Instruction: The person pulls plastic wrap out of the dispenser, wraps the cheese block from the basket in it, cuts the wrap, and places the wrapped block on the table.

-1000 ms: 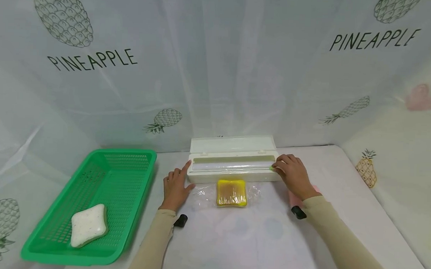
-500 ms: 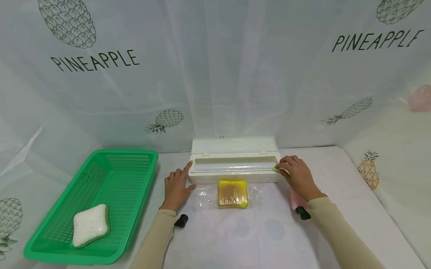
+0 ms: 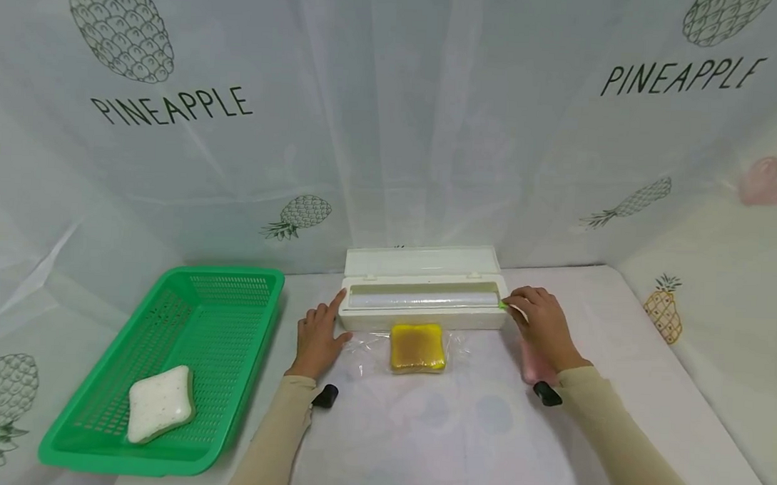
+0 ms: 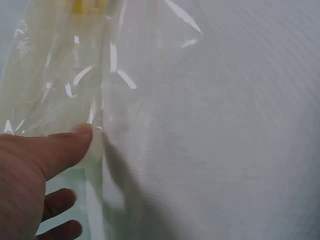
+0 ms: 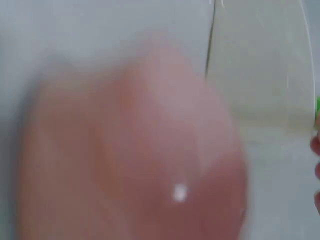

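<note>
A long white cling film dispenser (image 3: 424, 319) stands at the back of the table, lid raised, with a roll of film inside. My left hand (image 3: 316, 341) rests against its left end, fingers spread. In the left wrist view my left thumb (image 4: 67, 150) touches clear film at the box edge. My right hand (image 3: 542, 324) pinches a small green slider (image 3: 503, 304) at the dispenser's right end. In front of the box lies a yellow-edged toast slice (image 3: 417, 348) under clear film (image 3: 365, 349), which spreads out on both sides.
On the left, a green basket (image 3: 232, 380) holds a white bread-shaped piece (image 3: 161, 404). A pink glossy thing (image 3: 534, 363) lies under my right wrist; it fills much of the right wrist view, blurred. A printed curtain (image 3: 418, 129) hangs behind the table.
My right hand has moved a little to the right with the green slider, along the dispenser's front edge to its right end. My left hand has stayed in place.
</note>
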{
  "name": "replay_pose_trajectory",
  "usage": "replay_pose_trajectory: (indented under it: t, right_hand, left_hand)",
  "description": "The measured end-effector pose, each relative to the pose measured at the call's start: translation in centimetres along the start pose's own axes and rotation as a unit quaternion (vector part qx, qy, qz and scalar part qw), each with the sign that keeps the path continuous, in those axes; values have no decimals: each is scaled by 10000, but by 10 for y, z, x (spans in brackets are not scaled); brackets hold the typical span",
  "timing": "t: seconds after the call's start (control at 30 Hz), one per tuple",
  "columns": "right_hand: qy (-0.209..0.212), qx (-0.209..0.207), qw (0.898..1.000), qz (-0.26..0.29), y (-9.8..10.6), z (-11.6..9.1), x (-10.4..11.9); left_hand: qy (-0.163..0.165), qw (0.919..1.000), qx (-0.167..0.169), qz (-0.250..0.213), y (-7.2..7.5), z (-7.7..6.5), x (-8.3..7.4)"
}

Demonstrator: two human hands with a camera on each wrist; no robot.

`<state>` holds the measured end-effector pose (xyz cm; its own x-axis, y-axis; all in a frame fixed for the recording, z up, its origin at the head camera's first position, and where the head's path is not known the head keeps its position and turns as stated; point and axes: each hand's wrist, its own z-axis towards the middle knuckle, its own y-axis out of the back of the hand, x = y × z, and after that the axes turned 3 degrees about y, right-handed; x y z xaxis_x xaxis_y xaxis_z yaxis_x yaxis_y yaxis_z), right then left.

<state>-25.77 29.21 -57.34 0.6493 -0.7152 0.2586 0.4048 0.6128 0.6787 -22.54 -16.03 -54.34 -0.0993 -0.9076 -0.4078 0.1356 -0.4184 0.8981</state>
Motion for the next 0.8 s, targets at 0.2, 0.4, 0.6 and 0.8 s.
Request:
replay_pose_trajectory:
  t: [0.2, 0.4, 0.6, 0.8]
  right_hand:
    - [-40, 304, 9979, -579, 10, 27, 76]
    - [-68, 462, 9960, -757, -8, 36, 91]
    - [76, -69, 9979, -646, -14, 41, 87]
    - [300, -141, 9987, -385, -12, 41, 87]
  left_hand:
    - [-240, 9970, 156, -720, 4, -1, -1]
    - [-322, 9777, 398, -2037, 9, -7, 0]
    - [-510, 9411, 1168, -3132, 13, -10, 2]
    - [-564, 9251, 1204, -3558, 10, -10, -2]
